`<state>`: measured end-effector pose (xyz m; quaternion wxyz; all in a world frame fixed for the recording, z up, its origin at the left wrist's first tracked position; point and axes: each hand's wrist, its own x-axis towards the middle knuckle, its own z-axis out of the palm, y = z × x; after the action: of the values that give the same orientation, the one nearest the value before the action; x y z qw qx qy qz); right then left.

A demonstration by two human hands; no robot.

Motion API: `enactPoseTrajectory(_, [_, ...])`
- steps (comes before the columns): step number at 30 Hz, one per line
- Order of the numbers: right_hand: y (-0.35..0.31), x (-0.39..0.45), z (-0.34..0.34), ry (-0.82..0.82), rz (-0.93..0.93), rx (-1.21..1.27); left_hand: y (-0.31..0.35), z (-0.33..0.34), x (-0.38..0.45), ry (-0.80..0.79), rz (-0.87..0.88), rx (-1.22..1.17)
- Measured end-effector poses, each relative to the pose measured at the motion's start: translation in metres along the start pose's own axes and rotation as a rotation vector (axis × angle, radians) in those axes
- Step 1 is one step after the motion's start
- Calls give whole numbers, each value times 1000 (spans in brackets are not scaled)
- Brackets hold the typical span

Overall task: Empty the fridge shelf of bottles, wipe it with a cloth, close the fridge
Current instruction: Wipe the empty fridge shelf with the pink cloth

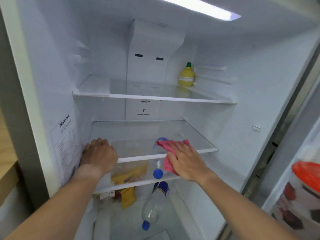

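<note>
1. The fridge (pixel 242 84) stands open, its smooth white plastic walls lit by a strip light at the top; three glass shelves with white front trims are visible.
2. The middle shelf (pixel 206 150) is clear glass, and no bottle stands on it.
3. The right hand (pixel 186 159) lies flat, fingers spread, pressing a soft pink cloth (pixel 167 162) onto the front edge of that shelf, right of centre; the cloth drapes over the trim. Its grip is released, palm down on the fabric rather than clenched round it.
4. The left hand (pixel 99 153) is at the shelf's front left corner, fingers curled over the trim, so its grip is clenched on the shelf edge.
5. Two clear plastic bottles with blue caps lie on their sides lower down: one (pixel 158 168) on the shelf under the wiped one, seen through the glass, and one (pixel 154 205) with a dark blue label below that.
6. Yellow crinkled packets (pixel 128 196) lie left of the bottles.
7. One lemon-shaped yellow squeeze bottle (pixel 186 76) with a green cap stands at the top shelf's back right corner.
</note>
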<state>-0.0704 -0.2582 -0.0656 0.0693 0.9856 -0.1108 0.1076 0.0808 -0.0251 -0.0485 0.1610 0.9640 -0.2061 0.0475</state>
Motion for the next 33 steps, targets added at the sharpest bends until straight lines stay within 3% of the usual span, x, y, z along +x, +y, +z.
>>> enactPoseTrajectory(4, [70, -14, -5, -98, 152, -184, 0, -2, -2, 6, 36, 38])
enactPoseTrajectory(6, [87, -18, -5, -126, 209, -128, 2, -3, -4, 5, 29, 33])
enactPoseTrajectory(12, [61, -25, 2, -25, 369, -87, 2, -7, -19, -40, 60, 99])
enactPoseTrajectory(14, [48, -33, 2, 19, 338, 34, 1, -9, -27, -99, 89, 149])
enactPoseTrajectory(17, [25, -48, -11, 92, 280, 474, 0, -11, -40, -235, 114, 172])
enactPoseTrajectory(20, [-3, -63, -29, 43, 302, 747, 2, -12, -59, -302, 130, 179])
enactPoseTrajectory(28, [-77, -103, -57, -187, 398, 892, 20, -45, -116, -242, 398, -77])
enactPoseTrajectory(33, [-109, -119, -75, -227, 365, 1082, 34, -54, -156, -190, 567, -40])
